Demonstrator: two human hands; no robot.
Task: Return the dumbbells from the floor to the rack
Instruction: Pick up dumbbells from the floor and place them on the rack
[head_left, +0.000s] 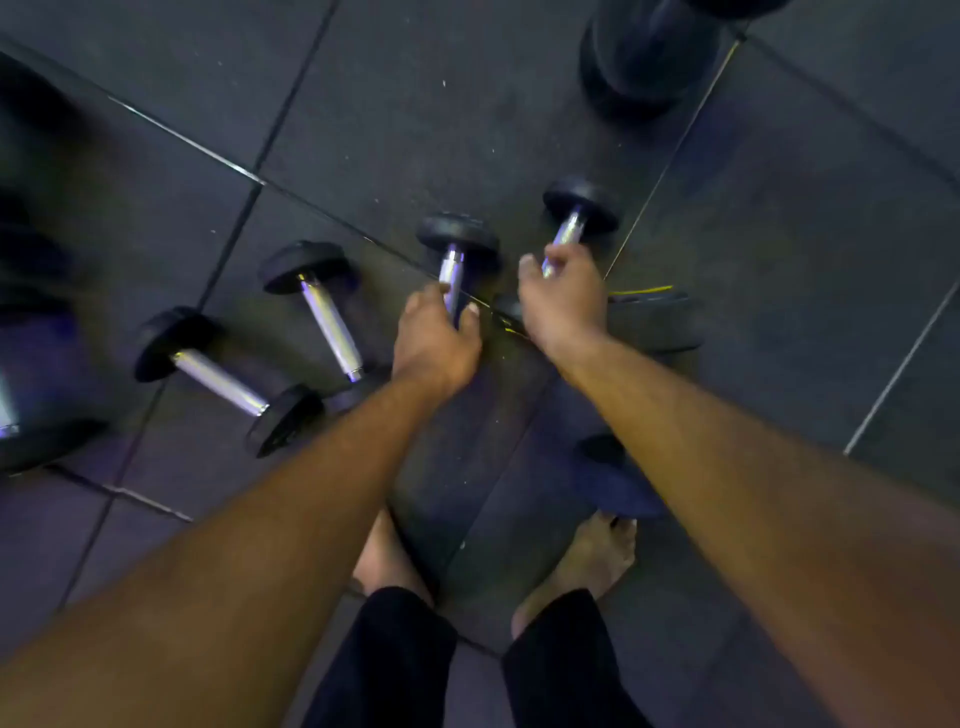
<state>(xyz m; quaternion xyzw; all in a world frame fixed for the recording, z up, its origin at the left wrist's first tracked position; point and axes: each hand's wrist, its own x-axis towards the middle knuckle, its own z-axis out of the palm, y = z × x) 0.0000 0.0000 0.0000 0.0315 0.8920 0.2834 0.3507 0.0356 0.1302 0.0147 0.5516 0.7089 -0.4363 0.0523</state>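
Observation:
Several small dumbbells with chrome handles and black round heads are spread over the dark rubber floor. My left hand (434, 340) grips the handle of one dumbbell (457, 244), whose far head points away from me. Wrapped round the handle of a second dumbbell (579, 208) is my right hand (563, 301); its near head (623, 488) shows under my forearm. Two more dumbbells lie to the left, one (324, 306) beside my left wrist and another (223, 382) further left. No rack is clearly in view.
A large black dumbbell (644, 57) sits at the top right. Dark blurred equipment (31, 338) fills the left edge. My bare feet (387, 553) stand below the hands. A thin yellow strand (641, 290) lies on the floor near my right hand.

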